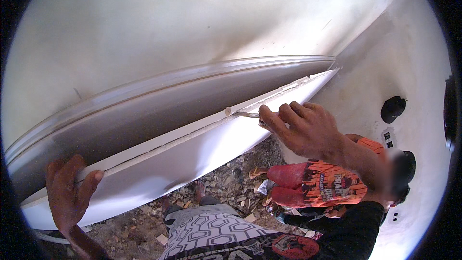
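One long white panel [207, 149] crosses the scene obliquely, from the near left to the far right, where it narrows to a point beside the right wall [370, 58]. Its upper edge carries a rough, pale strip [171, 140], uneven along its length. A thin, flat metal tool [247, 114] lies across this edge near mid-length, its tip directed left at a small beige lump [228, 111].

The right hand [310, 127] holds the tool from the right; its fingers are curled and pinch the handle end, most of which is hidden. The left hand [70, 195] is positioned at the panel's left end; its fingers bend over the edge, with the thumb set apart on the near side, so that the edge is clasped between them.

Beyond the panel runs a long shaded recess [159, 110], bounded on its far side by a curved white moulding [202, 73]. A pale, smooth surface [159, 24] extends past the moulding.

A black rounded object [393, 109] is located against the right wall, above dark socket openings [387, 138]. Below the panel, a co-worker [337, 178] in an orange shirt and red trousers occupies the right side, near the rubble-covered floor [231, 173].
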A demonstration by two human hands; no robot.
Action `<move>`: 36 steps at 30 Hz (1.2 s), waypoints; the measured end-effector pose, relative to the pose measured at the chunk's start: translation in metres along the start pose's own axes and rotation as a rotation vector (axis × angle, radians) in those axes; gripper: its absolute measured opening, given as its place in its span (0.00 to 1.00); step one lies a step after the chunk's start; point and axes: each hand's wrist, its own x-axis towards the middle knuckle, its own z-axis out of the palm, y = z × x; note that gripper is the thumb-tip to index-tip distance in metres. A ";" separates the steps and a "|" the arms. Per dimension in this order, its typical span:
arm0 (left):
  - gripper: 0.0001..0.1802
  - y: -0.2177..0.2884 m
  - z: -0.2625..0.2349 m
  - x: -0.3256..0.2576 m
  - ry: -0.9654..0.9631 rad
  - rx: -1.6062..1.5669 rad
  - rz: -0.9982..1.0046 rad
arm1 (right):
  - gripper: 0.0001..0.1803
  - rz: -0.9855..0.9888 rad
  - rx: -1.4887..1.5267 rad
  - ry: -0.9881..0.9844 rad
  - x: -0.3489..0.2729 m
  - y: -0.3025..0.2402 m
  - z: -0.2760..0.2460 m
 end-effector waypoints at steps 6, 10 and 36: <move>0.24 -0.006 0.006 -0.002 0.128 0.001 0.076 | 0.19 -0.026 -0.065 -0.131 0.010 -0.002 -0.021; 0.24 0.005 -0.005 0.001 -0.026 0.011 -0.032 | 0.21 -0.061 -0.023 -0.086 0.008 0.016 -0.011; 0.27 0.020 0.002 0.008 -0.136 -0.039 -0.089 | 0.21 -0.078 -0.075 -0.174 0.002 0.027 0.004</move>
